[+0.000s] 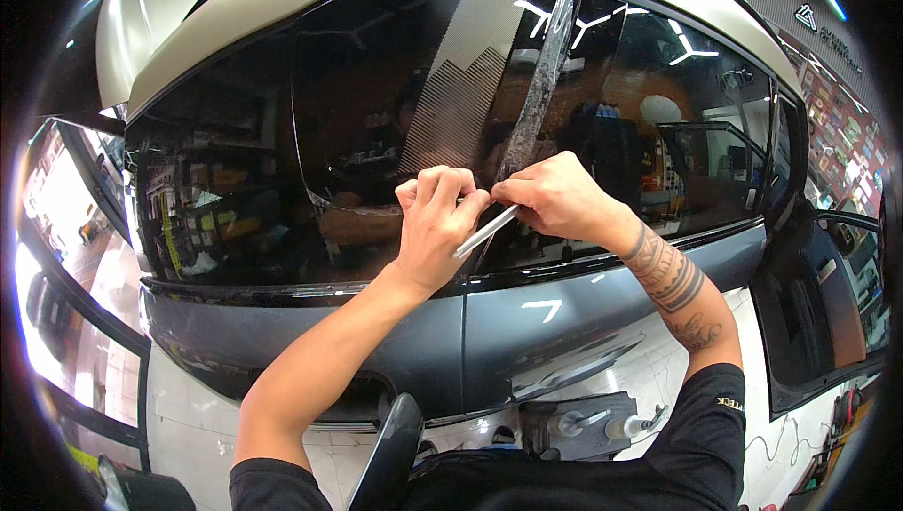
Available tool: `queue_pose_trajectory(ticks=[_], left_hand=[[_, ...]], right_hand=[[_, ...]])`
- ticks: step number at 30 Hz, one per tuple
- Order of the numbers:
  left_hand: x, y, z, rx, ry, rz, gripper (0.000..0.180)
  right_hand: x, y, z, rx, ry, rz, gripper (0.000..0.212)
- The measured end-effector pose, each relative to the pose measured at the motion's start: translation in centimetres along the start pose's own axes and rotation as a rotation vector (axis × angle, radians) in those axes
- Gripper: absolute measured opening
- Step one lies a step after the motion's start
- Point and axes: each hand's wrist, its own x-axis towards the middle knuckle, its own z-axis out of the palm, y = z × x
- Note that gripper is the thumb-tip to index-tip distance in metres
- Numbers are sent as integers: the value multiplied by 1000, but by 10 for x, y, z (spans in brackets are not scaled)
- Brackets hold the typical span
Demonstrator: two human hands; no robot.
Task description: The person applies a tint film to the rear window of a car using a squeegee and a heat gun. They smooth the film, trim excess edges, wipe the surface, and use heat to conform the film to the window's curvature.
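Observation:
A wrinkled, see-through film strip (544,73) runs down the dark pillar between two side windows of a car. At its lower end my right hand (562,194) is closed, thumb and fingers pinched on the film. My left hand (437,217) meets it there, fingers curled and tips pressed together; what they hold is hidden. A slim, pale grey stick-like tool (487,231) slants between the hands, from under the right fingers to the heel of the left hand. Which hand carries it, I cannot tell.
Dark glossy window glass (357,125) reflects the room and ceiling lights. Below it is the grey-blue door panel (376,323), with a dark mirror-like rounded part (390,445) near my left arm. A black stool or cart (578,422) bearing spray bottles (628,428) stands low beside my right arm. An open car door (828,313) is at right.

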Motion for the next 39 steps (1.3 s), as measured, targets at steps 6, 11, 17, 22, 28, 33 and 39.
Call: queue_pose_trajectory(ticks=[6,11,17,22,28,33,39], left_hand=[[-1,4,3,46,-27,-30,17],[-4,10,3,71,-54,-64,14],[-1,12,0,104,-137,-69,13],[2,3,-11,34,-212,-12,21],[-9,-4,-19,54,-243,74,22],[-3,3,-15,-64,-119,77,30],[9,-5,-40,-139,-27,-16,38]], right_hand=[[3,-2,-1,-21,13,8,10],[3,0,-1,-42,-8,-16,16],[2,0,-1,-79,-30,-48,20],[1,-10,-6,-130,-89,0,24],[-44,8,-3,-222,-182,-53,23],[-72,-10,-38,14,243,169,31],[-26,-46,18,-35,534,308,43]])
